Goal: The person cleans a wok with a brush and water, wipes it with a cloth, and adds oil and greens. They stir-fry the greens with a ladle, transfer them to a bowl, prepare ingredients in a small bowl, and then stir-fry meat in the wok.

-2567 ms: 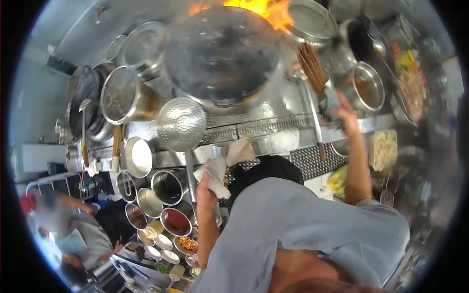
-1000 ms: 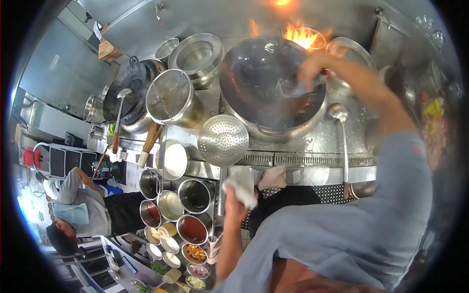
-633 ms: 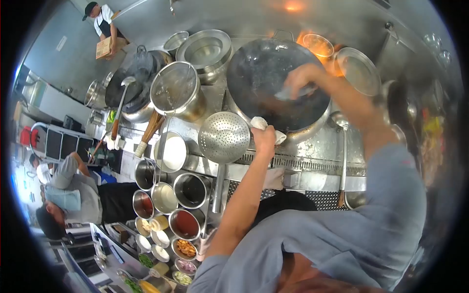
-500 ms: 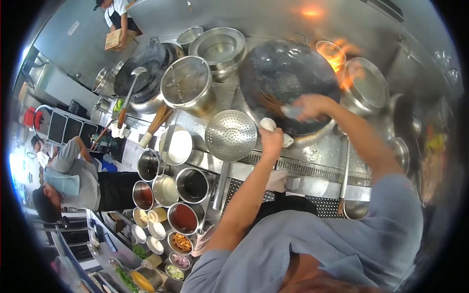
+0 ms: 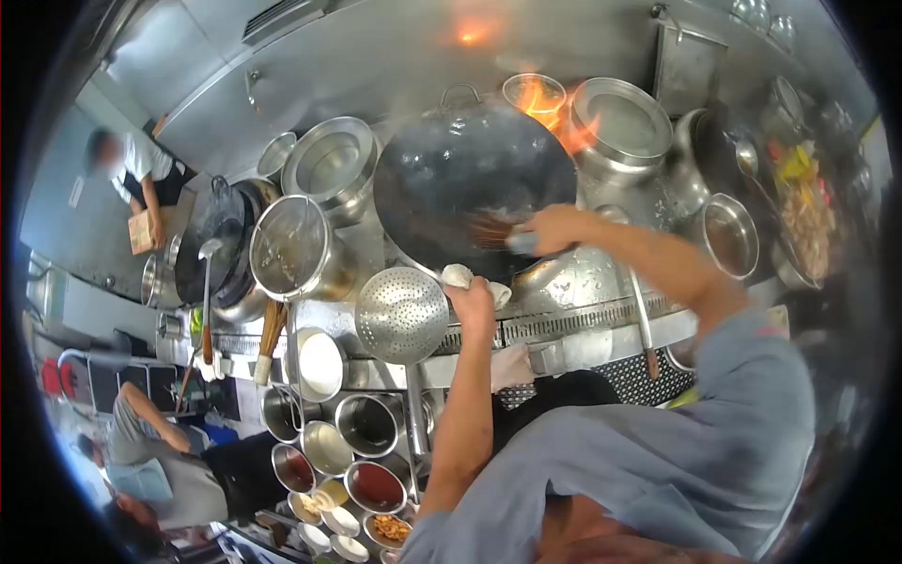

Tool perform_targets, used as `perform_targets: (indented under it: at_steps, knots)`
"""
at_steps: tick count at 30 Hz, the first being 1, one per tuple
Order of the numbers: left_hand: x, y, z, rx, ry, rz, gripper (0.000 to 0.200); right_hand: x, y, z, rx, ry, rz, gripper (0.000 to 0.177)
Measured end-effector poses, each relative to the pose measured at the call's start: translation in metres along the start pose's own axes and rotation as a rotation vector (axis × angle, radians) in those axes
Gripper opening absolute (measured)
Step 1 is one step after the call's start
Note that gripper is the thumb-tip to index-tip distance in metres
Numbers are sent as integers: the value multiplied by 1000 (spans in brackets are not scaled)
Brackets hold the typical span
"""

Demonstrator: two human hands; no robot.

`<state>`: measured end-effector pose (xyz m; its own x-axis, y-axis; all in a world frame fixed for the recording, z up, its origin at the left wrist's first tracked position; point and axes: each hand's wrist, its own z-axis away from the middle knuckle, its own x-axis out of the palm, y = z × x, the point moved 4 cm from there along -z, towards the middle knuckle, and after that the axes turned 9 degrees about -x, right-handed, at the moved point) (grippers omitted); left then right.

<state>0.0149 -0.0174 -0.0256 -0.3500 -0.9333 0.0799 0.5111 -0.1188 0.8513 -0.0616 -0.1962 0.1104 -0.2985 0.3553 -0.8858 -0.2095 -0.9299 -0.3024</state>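
A large black wok (image 5: 470,174) sits on the stove in front of me, tipped so its inside faces me. My left hand (image 5: 473,303) is closed around a folded white cloth (image 5: 458,275) at the wok's near rim. My right hand (image 5: 556,230) grips the pale handle of a wok brush (image 5: 492,231), whose brown bristles touch the inside of the wok. Close to my left hand is a perforated skimmer (image 5: 402,315), its handle pointing toward me.
Flames (image 5: 540,101) rise behind the wok beside a lidded-looking metal pot (image 5: 620,122). A strainer rests on a pot (image 5: 291,246) to the left. Sauce containers (image 5: 376,486) stand near my left arm. A ladle (image 5: 639,310) lies on the right. Co-workers (image 5: 146,179) are at the left.
My view has swung right, so the surroundings sit further left. The wok looks more tipped up and its inside less smoky. The brush stays inside it; the cloth remains in my left hand.
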Motion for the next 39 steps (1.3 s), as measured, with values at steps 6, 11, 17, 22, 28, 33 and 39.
perform_targets:
  at_steps: [6,11,17,22,28,33,39]
  knots:
    - [0,27,11,-93,-161,21,43,-64,115,-85,304,198,-84,35]
    - [9,13,-2,-25,-191,-20,39,15,0,-125,311,333,-759,33]
    - [-33,30,46,175,122,-117,42,30,51,-27,33,-325,-258,55]
    - [-73,99,103,306,40,-230,39,-33,113,137,474,435,-622,62]
    - [-49,170,119,606,282,-689,44,256,73,152,583,619,-1389,65]
    - [-14,212,118,810,354,-889,41,184,-1,231,566,974,-1646,69]
    - [30,178,184,1335,329,-936,64,39,-46,116,-239,756,-528,76]
